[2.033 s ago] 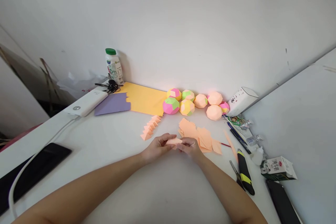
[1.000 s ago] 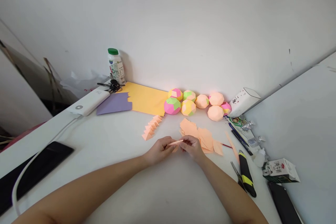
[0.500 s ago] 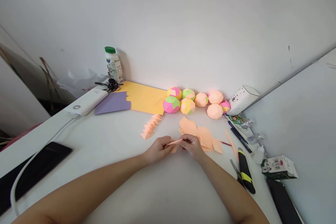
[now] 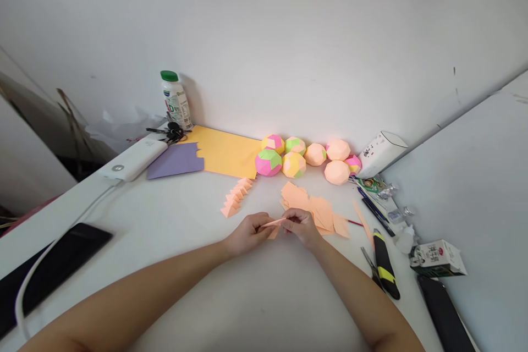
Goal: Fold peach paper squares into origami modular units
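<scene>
A small folded piece of peach paper (image 4: 274, 223) is held between my two hands above the white table. My left hand (image 4: 249, 234) pinches its left end between thumb and fingers. At its right end, my right hand (image 4: 302, 226) is closed on the same paper with its fingertips. Just beyond my right hand lies a loose pile of cut peach paper pieces (image 4: 307, 202). A slanting row of folded peach paper pieces (image 4: 236, 197) stands up beyond my left hand. Farther back, several faceted paper balls (image 4: 294, 165) in pink, green, yellow and peach sit against the wall.
Yellow card (image 4: 231, 151) and purple card (image 4: 176, 161) lie at the back left, near a bottle (image 4: 177, 100), keys (image 4: 174, 131) and a white power bank (image 4: 134, 160). A dark tablet (image 4: 70, 250) is at left. On the right are a utility knife (image 4: 385, 267), scissors (image 4: 372, 268) and a milk carton (image 4: 437, 258).
The camera view has shifted very slightly. Both hands keep their grip on the folded paper, with hardly any movement.
</scene>
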The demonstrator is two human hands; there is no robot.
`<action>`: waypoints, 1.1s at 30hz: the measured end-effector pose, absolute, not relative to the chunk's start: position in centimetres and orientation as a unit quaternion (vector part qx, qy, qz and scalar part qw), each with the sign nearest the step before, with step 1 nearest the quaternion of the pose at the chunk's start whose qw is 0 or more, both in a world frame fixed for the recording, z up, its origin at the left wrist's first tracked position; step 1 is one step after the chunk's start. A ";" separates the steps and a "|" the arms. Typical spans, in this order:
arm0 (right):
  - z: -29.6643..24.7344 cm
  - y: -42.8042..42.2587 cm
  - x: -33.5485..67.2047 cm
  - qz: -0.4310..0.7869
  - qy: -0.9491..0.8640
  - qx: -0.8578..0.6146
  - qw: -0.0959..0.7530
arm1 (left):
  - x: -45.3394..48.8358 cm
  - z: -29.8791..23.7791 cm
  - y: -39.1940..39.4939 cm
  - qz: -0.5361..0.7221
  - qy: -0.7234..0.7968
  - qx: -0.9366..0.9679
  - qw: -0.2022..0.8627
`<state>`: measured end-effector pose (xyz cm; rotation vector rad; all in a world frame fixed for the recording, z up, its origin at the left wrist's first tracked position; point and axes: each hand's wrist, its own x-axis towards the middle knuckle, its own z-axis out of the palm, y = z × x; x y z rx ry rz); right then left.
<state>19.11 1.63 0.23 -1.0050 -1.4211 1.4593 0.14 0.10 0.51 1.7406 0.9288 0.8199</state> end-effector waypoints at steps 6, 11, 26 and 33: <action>0.3 1.7 19.2 0.578 -0.571 -0.402 0.422 | 0.1 0.6 0.1 0.334 0.377 0.713 0.488; 0.4 1.6 19.2 0.569 -0.583 -0.397 0.422 | 0.1 0.8 0.1 0.334 0.380 0.711 0.488; 0.6 0.9 19.0 0.554 -0.623 -0.375 0.404 | 0.1 1.6 -0.1 0.343 0.381 0.658 0.551; 0.9 0.6 18.8 0.527 -0.605 -0.421 0.423 | 0.1 1.5 -0.1 0.369 0.397 0.611 0.578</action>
